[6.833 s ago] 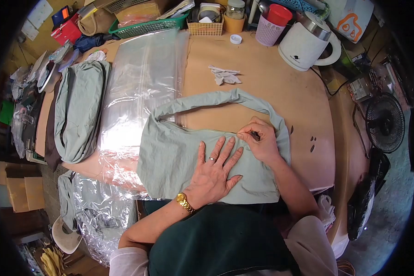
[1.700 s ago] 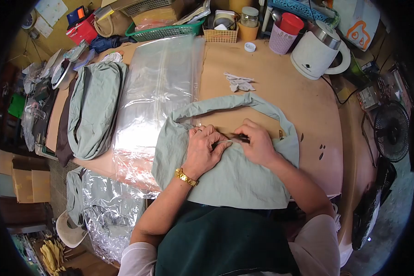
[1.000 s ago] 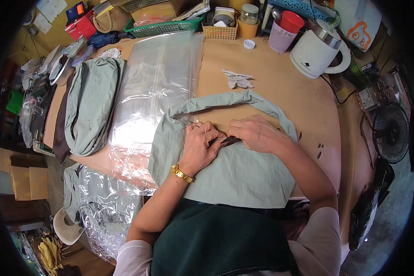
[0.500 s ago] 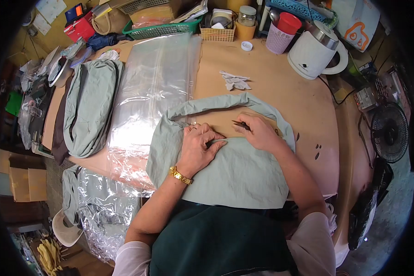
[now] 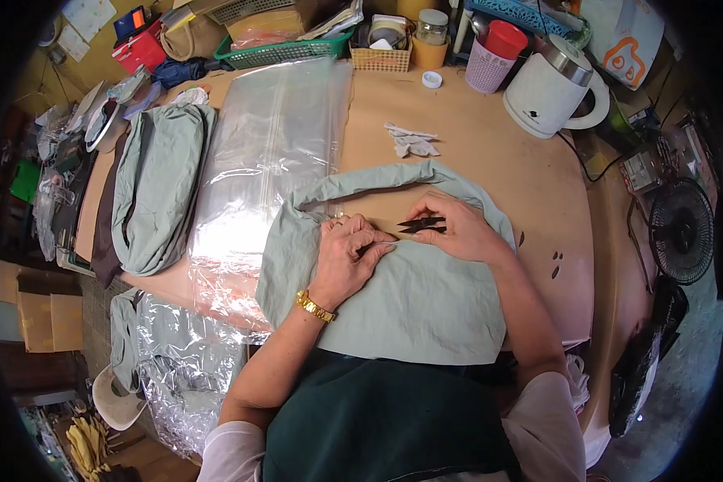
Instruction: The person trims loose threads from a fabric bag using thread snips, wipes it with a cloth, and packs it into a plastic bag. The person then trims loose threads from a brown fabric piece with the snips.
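Note:
A pale grey-green fabric bag (image 5: pixel 410 301) with a wide loop strap lies flat on the table in front of me. My left hand (image 5: pixel 350 253) pinches the bag's upper edge, fingers bent, a gold watch on its wrist. Just to the right, my right hand (image 5: pixel 458 229) is closed around black thread snips (image 5: pixel 422 226). Their blades point left toward my left fingertips, a little above the fabric edge. Whether the blades touch any thread cannot be made out.
Clear plastic sheets (image 5: pixel 257 161) lie left of the bag, beside a folded grey-green bag (image 5: pixel 162 189). Beyond are a crumpled white scrap (image 5: pixel 410 140), a white cap (image 5: pixel 431 79) and a white kettle (image 5: pixel 548 88). A black fan (image 5: pixel 680 230) stands at the right.
My right hand has turned, so the snips show more fully with both blades pointing left. My left hand keeps its pinch on the bag's edge.

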`<state>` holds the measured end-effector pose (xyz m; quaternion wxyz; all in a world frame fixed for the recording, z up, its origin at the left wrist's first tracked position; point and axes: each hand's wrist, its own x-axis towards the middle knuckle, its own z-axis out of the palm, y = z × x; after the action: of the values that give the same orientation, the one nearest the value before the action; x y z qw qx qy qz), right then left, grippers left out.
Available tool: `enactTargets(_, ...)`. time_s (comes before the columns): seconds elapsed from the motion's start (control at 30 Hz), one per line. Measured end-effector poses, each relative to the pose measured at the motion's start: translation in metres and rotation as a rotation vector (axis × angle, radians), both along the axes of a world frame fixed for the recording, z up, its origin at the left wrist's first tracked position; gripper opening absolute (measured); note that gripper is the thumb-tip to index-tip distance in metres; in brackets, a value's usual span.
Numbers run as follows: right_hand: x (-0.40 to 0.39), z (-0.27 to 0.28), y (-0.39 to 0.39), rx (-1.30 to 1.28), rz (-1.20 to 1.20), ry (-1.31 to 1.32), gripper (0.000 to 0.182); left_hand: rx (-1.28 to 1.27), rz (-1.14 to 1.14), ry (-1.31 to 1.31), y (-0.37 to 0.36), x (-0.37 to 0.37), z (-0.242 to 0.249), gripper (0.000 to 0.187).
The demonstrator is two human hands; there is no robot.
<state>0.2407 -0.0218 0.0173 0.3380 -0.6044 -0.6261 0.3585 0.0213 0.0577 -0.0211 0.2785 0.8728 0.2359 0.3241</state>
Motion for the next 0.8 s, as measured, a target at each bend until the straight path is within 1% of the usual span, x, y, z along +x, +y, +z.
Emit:
enactTargets(0.03,0.001,-0.001,-0.001,-0.052,-0.019,0.048,0.031,-0.018,0.001,-0.014,0.0,0.0,0.0,0.012)
enactTargets(0.07,0.002,-0.003,0.0,-0.053,-0.02,0.049,0.031,-0.036,0.003,-0.029,0.0,0.0,-0.001,0.011)
enactTargets(0.13,0.006,-0.007,0.001,-0.061,0.062,0.056,0.027,-0.039,0.013,-0.061,-0.001,0.001,0.0,0.011)
enactTargets(0.27,0.003,0.003,0.001,-0.105,0.055,0.065,0.023,-0.028,0.025,-0.124,0.0,0.001,-0.001,0.011)
enactTargets(0.33,0.001,0.005,0.002,-0.047,0.097,0.02,0.023,-0.032,0.023,-0.127,0.0,0.001,-0.001,0.011)
enactTargets(0.53,0.0,0.0,0.004,-0.065,0.102,0.066,0.021,-0.054,0.028,-0.123,0.0,0.001,-0.002,0.011)
enactTargets(0.67,0.002,-0.001,0.007,-0.026,0.121,0.039,0.021,-0.054,0.036,-0.13,0.0,0.002,-0.002,0.01)
enactTargets(0.77,0.005,-0.011,0.006,-0.033,0.1,-0.015,0.023,-0.064,0.024,-0.13,0.0,0.002,-0.001,0.011)
enactTargets(0.8,0.003,-0.012,0.004,0.006,0.046,-0.007,0.022,-0.063,0.024,-0.132,0.0,0.002,0.001,0.011)
